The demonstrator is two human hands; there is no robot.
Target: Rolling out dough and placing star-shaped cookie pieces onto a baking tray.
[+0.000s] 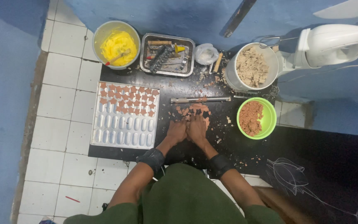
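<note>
A person's left hand and right hand pressed side by side, fingers curled down over a piece of reddish dough on the dark counter, whether gripping it could not be told; the mould tray, partly filled, lay just left within reach, the green bowl of dough to the right

My hands work a narrow lane of black mat, hemmed by the white mould tray at left, the green bowl at right and a metal rod ahead; open mat lies toward me.
</note>
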